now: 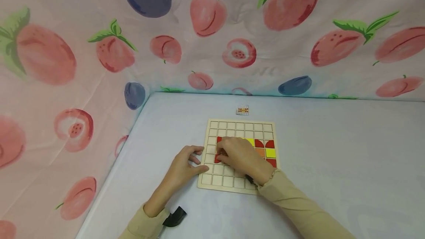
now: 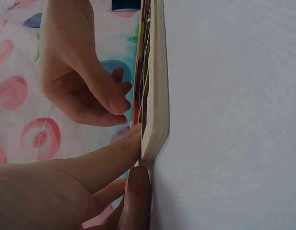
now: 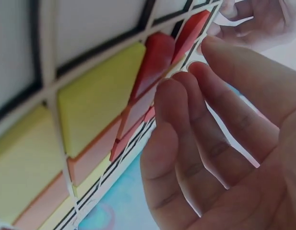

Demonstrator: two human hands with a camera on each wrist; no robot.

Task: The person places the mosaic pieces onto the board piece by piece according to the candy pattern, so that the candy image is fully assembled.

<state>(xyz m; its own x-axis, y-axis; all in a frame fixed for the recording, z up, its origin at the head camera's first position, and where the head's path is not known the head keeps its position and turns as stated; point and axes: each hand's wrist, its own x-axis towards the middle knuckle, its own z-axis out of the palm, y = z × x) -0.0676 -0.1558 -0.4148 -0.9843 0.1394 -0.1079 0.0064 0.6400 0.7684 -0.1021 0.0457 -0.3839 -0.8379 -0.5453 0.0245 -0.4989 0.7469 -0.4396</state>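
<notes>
A square wooden grid board (image 1: 223, 180) lies on the table, with red, yellow and orange tiles in its middle rows. My right hand (image 1: 240, 153) bends over the left part of these tiles, its fingertips close to a red tile (image 1: 217, 158). In the right wrist view its fingers (image 3: 169, 103) are loosely bent beside a yellow tile (image 3: 102, 96), and no tile shows between them. At the board's left edge is my left hand (image 1: 182, 166), thumb on the board's border and fingers against its side. My right hand covers several middle tiles.
A small pattern card (image 1: 242, 110) lies behind the board, showing a red, yellow and orange design on a grid. Fruit-printed cloth (image 1: 207, 14) rises along the back and left of the white table (image 1: 348, 165). A black strap end (image 1: 175, 217) sticks out by the left sleeve.
</notes>
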